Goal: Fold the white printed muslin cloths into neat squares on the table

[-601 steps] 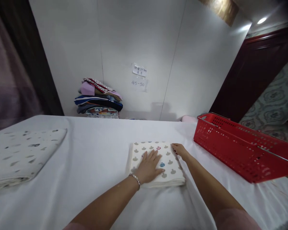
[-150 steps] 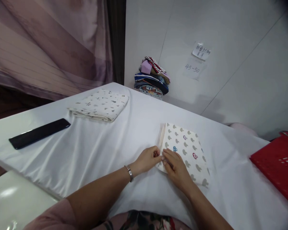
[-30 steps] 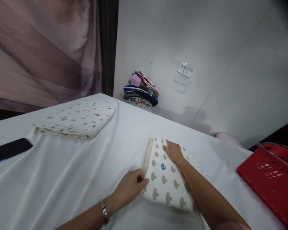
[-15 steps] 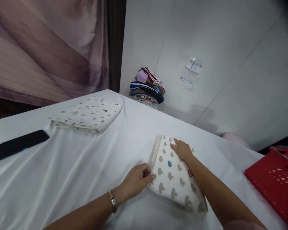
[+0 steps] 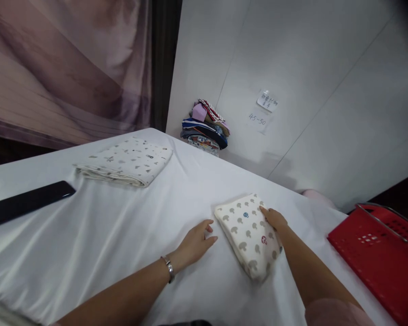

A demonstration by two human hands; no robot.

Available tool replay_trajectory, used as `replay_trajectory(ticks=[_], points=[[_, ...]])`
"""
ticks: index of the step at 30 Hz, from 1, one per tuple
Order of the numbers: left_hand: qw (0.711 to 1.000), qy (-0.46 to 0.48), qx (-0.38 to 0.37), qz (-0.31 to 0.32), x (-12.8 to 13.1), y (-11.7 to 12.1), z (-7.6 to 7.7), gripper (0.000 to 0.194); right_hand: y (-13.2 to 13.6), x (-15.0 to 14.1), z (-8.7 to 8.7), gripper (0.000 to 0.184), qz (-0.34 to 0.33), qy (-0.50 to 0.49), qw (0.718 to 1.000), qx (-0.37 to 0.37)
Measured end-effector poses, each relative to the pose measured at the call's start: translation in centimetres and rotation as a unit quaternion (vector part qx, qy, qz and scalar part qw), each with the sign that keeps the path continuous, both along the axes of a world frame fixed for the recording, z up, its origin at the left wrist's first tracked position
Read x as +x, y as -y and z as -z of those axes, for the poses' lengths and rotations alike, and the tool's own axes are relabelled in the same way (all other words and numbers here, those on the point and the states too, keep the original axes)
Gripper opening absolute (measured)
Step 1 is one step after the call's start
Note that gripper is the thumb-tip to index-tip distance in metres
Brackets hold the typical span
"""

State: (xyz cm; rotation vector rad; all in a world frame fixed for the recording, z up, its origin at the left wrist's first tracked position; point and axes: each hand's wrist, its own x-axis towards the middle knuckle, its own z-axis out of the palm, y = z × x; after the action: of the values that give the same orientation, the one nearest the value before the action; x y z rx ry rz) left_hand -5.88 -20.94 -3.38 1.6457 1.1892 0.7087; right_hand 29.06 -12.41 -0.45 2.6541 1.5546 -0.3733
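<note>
A folded white cloth (image 5: pixel 248 233) printed with grey mushrooms, plus a blue one and a red one, lies on the white-covered table at right of centre. My right hand (image 5: pixel 275 219) grips its right edge, one digit over the top face and the other fingers partly hidden. Just left of the cloth, apart from it, my left hand (image 5: pixel 197 242) hovers with thumb and fingers spread and nothing in them. A bracelet circles that wrist. Farther back on the left rests another folded white cloth (image 5: pixel 129 160) with small grey prints.
A black phone-like slab (image 5: pixel 30 201) lies at the left of the table (image 5: pixel 129 231). A red perforated basket (image 5: pixel 377 253) with a metal handle stands at the right. Folded fabrics (image 5: pixel 206 127) are stacked beyond the far edge, beside a wall with paper notes (image 5: pixel 263 111).
My left hand has let go of the mushroom-print cloth and opened. The cloth now lies flatter and looks smaller, turned slightly. My right hand has shifted right, to its edge.
</note>
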Motion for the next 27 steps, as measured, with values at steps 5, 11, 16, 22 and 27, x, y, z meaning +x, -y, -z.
replay_trajectory(ticks=[5,11,16,22,27], points=[[1.0,-0.009,0.006,0.013,0.0,-0.1,-0.2,0.047,1.1,0.9,-0.1,0.066,0.004,-0.028,1.0,0.006],[1.0,-0.01,0.003,0.016,-0.1,0.1,-0.7,0.044,4.5,0.4,0.0,0.063,0.008,-0.061,0.998,0.032],[0.999,0.003,-0.036,-0.007,0.1,0.1,-1.0,0.052,7.6,0.0,-0.4,0.067,0.029,-0.101,0.994,0.032],[0.994,-0.01,-0.109,-0.019,2.4,-0.2,-1.6,0.063,8.5,-0.1,-0.9,0.069,0.032,-0.152,0.987,0.044],[0.997,-0.028,-0.053,-0.043,4.6,-1.8,-1.1,0.044,9.0,-1.0,-0.8,0.071,0.059,-0.162,0.983,0.065]])
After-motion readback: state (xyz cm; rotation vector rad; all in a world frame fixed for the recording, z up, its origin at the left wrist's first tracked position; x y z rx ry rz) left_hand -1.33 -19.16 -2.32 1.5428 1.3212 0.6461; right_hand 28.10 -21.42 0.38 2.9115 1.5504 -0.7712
